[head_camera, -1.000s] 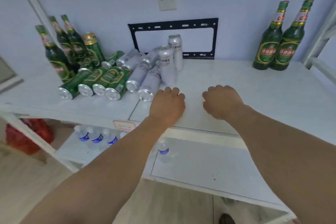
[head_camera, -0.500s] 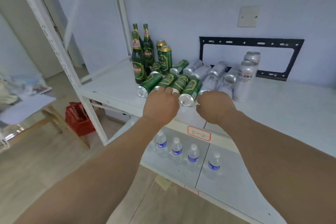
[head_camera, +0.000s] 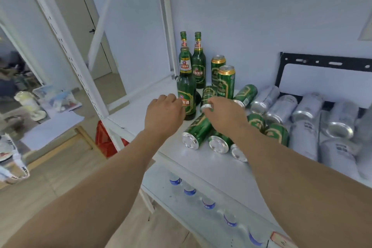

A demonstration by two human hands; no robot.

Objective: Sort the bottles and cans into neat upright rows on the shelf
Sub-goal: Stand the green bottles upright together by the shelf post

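right fingers (head_camera: 209,105): curled over the silver end of a green can (head_camera: 208,96) that lies propped on the pile; looks like a pinch on its rim, contact partly hidden.
left fingers (head_camera: 169,97): loosely curled, holding nothing I can see; knuckles at or just short of the front bottle (head_camera: 186,86), contact can't be told.
left hand (head_camera: 164,115): bottle is at its 1 o'clock, upright.
right hand (head_camera: 225,115): can is at its 11 o'clock, long axis running 12 to 6, tilted, silver end toward the person.
nearer hand: right, already on the can; my read is it stands this one up next.
target spot: two upright green cans (head_camera: 225,81) at 12 o'clock, just behind.
rest of pile: green cans lying (head_camera: 198,134) at 6 o'clock, silver cans (head_camera: 308,125) lying at 3 o'clock, all on the shelf (head_camera: 136,110).
risk: lifting the propped can may roll its neighbours.
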